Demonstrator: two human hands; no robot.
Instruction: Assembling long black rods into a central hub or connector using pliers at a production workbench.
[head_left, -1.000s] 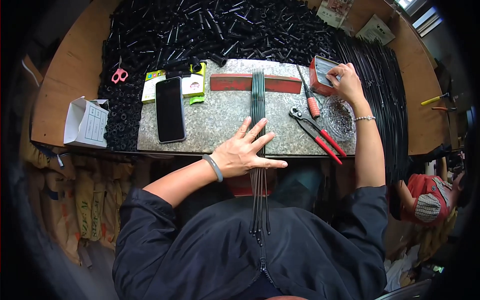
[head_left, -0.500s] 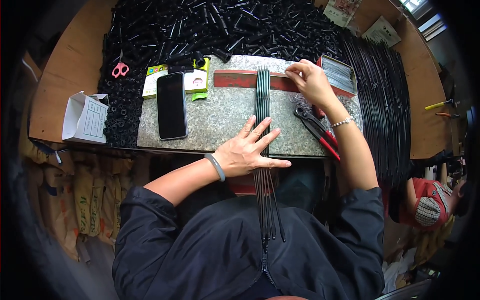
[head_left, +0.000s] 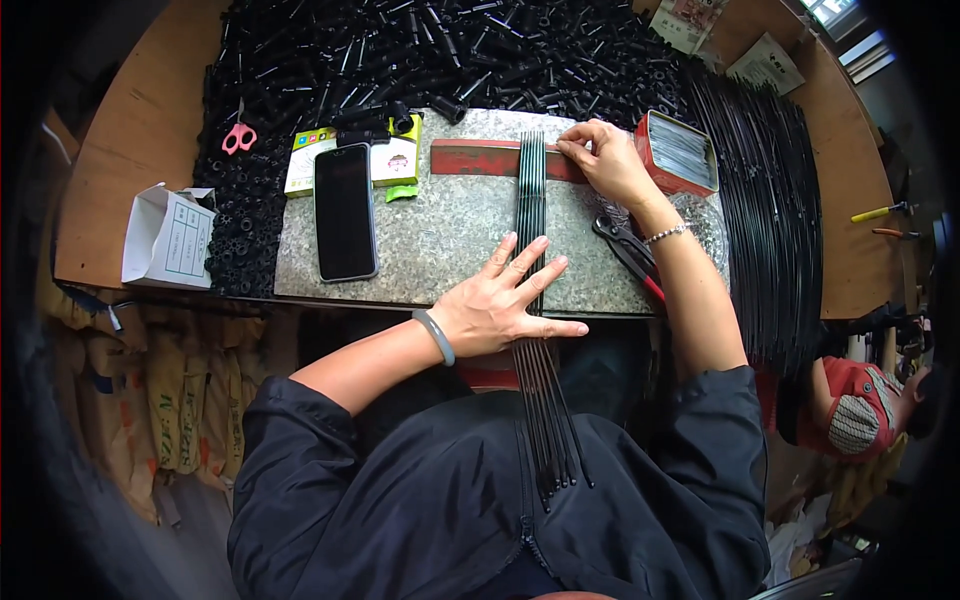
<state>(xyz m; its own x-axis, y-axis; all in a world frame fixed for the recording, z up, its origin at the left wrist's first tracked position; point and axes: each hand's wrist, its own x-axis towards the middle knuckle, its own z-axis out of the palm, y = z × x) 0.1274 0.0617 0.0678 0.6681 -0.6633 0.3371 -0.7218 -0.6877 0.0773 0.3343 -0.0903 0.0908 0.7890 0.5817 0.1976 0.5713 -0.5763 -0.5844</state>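
My left hand (head_left: 495, 305) lies flat with spread fingers across a row of thin black rods (head_left: 530, 215). The rods' far ends rest on a worn red bar (head_left: 470, 158) lying on a speckled stone slab (head_left: 430, 230), and their near ends fan out over my lap. Just right of the far rod ends, my right hand (head_left: 610, 165) pinches thumb and forefinger together above the bar; what they hold is too small to make out. Close to that hand stands a red tin (head_left: 677, 183) filled with thin silvery pins. Red-handled pliers (head_left: 625, 245) lie partly under my right forearm.
A black phone (head_left: 345, 215) leans on a yellow-green box (head_left: 402, 165). Black tubular parts (head_left: 400, 60) heap along the back; pink scissors (head_left: 238, 138) and an open white carton (head_left: 170, 238) are left. Long black rods (head_left: 770, 220) pile up right, near another person in red (head_left: 855, 400).
My right hand has moved left, nearer the rods. Under my left hand, the rods' near ends have spread further to the right.
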